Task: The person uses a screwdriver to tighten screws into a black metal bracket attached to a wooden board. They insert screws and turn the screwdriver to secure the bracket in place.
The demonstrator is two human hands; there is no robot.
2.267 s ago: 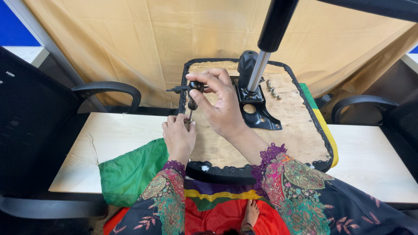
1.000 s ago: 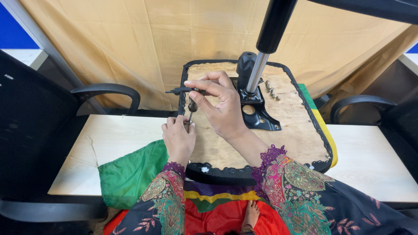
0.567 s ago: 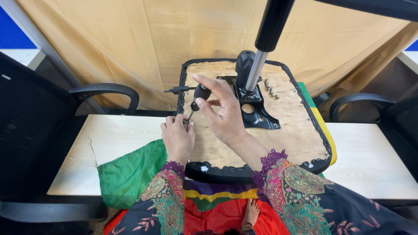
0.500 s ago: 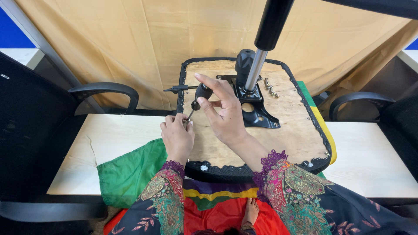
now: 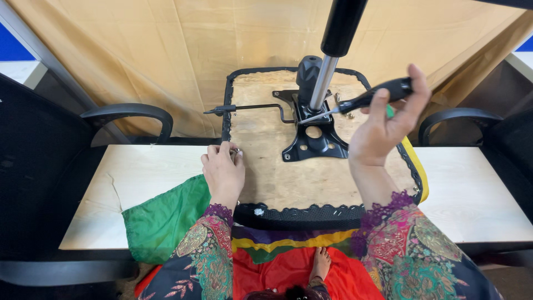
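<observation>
Probably office: desk (image 5: 139, 183), armchairs (image 5: 127, 114).

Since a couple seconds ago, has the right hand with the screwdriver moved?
Yes. The right hand with the screwdriver has swung from left of the chrome column to its right, and higher.

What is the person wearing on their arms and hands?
Both hands, the left hand and the right hand, are bare, with no gloves. The sleeves are dark cloth with bright flower patterns in pink, green and orange, edged with purple lace cuffs.
</observation>
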